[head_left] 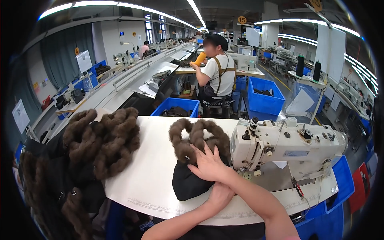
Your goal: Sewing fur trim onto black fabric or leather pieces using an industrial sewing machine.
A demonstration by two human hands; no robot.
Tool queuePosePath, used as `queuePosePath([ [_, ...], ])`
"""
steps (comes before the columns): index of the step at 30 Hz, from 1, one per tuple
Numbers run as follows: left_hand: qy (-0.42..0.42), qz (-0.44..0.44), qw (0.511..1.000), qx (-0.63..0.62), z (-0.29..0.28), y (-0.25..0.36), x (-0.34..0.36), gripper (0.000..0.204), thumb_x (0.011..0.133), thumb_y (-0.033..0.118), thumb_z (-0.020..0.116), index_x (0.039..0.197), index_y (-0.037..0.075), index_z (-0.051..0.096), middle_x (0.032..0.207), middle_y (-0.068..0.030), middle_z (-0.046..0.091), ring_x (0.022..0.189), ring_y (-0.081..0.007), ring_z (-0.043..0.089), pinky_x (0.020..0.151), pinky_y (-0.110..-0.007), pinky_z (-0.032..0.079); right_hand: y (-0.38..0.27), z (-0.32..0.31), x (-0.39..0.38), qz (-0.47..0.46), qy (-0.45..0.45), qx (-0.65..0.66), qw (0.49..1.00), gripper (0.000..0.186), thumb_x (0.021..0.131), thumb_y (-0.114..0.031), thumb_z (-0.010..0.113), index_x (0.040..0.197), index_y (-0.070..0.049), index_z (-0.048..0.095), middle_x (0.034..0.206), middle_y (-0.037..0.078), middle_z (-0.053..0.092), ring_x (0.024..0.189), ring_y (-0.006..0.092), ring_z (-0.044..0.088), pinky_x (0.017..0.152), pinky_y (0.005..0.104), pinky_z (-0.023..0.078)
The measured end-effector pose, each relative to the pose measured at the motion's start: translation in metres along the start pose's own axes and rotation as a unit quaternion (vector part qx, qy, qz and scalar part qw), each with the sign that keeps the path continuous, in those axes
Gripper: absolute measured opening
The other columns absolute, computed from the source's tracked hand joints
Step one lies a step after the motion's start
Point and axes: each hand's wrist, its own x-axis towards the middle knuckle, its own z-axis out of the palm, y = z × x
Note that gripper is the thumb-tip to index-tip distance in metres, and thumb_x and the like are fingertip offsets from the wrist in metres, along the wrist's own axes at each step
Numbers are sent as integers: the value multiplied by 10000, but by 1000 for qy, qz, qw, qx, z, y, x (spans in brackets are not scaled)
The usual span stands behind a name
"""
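Mostly black fabric piece (188, 182), looped brown fur trim (196, 138)

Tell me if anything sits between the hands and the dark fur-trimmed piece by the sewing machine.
Nothing visible does. The right hand lies flat on the fur-trimmed piece, beside the sewing machine. The left hand rests at its dark fabric edge, crossed under the right forearm.

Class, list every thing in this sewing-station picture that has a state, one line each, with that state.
Right hand: flat, fingers spread, pressing the fur trim.
Left hand: under the right forearm, resting on the dark fabric; grip unclear.
Fur trim: looped, lying on the table.
Dark fabric: bunched.
Sewing machine: upright.
Fur pile: heaped at left.
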Motion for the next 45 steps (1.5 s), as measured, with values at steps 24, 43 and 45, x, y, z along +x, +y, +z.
queuePosePath([
  [24, 235, -53, 940, -241, 41, 15, -5, 353, 835, 144, 561, 1167, 27, 591, 1136, -163, 601, 1087, -309, 581, 933, -431, 442, 4, -10, -69, -145, 124, 100, 976, 684, 900, -445, 548, 1419, -28, 390, 1514, 198, 316, 1447, 377, 187, 1159, 520, 141],
  [43, 106, 34, 994, 3, -21, 5, -5, 279, 695, 105, 591, 945, -6, 645, 809, -68, 512, 538, -155, 534, 548, -281, 453, 83, 18, -145, 122, 137, 210, 960, 232, 884, -296, 629, 874, -69, 678, 638, 118, 644, 571, 287, 638, 520, 389, 486],
  [45, 101, 31, 994, 4, -22, 3, -5, 286, 702, 108, 595, 960, -5, 644, 827, -67, 515, 541, -158, 536, 552, -281, 456, 85, 16, -145, 127, 104, 248, 955, 249, 908, -289, 601, 868, -55, 674, 615, 107, 639, 527, 246, 641, 505, 358, 494],
])
